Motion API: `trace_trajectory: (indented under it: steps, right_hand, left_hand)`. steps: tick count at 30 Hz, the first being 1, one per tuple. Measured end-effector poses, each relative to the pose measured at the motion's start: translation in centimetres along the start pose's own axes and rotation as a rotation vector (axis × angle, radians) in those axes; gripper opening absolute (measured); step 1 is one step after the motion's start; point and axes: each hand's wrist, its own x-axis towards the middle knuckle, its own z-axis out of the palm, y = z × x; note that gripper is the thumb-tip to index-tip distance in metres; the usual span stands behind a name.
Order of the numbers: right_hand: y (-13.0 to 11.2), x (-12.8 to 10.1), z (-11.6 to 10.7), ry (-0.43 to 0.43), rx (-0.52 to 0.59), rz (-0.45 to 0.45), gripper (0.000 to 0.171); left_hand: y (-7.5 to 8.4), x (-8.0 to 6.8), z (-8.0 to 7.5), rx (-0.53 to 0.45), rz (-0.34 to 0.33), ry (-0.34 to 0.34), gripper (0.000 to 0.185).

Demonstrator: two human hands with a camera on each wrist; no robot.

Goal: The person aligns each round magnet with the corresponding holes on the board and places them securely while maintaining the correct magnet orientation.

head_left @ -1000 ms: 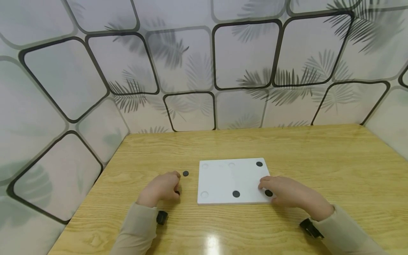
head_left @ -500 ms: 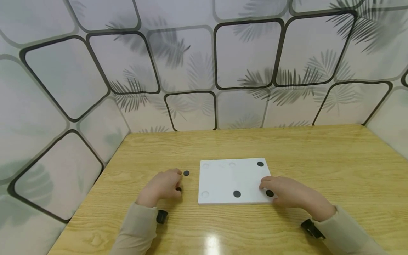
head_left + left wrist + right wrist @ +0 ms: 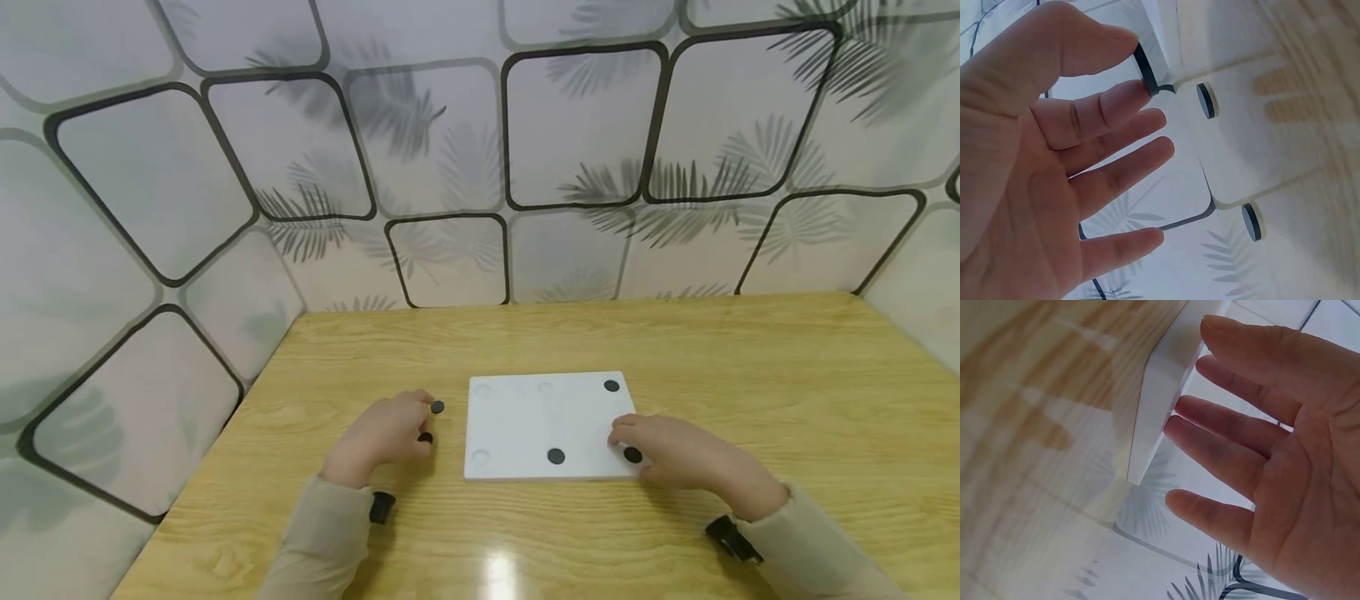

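My left hand (image 3: 382, 433) pinches a small black disc (image 3: 1145, 69) between thumb and index finger, with its other fingers spread loosely. Two more black discs, a nearer one (image 3: 1207, 100) and a farther one (image 3: 1251, 222), lie on the table past the fingertips in the left wrist view. The head view shows only one loose disc (image 3: 437, 407), right at the fingers. A white board (image 3: 517, 421) with shallow round recesses lies to the right, carrying three black discs. My right hand (image 3: 671, 450) rests at the board's right edge, fingers relaxed and holding nothing, around the corner disc (image 3: 632, 454).
The wooden table (image 3: 480, 342) reaches back to a patterned fabric wall (image 3: 577, 133), which also stands along the left side. A black wrist device (image 3: 382, 507) sits at the left sleeve and another black device (image 3: 731, 537) at the right.
My left hand has moved slightly away from me and to the right, carrying the pinched disc toward the loose one. The right hand and the board have stayed put.
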Motion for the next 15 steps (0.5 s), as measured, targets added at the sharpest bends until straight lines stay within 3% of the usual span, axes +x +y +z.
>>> trace_trajectory:
  steps: [8, 15]
  right_hand:
    - [0.2, -0.1, -0.1, 0.003, -0.008, -0.007, 0.035]
    - [0.3, 0.0, 0.1, 0.000, -0.012, -0.011, 0.036]
  left_hand:
    - [1.0, 1.8, -0.5, 0.021, 0.020, -0.023, 0.030]
    - [1.9, 3.7, -1.1, 0.085, 0.050, -0.035, 0.019]
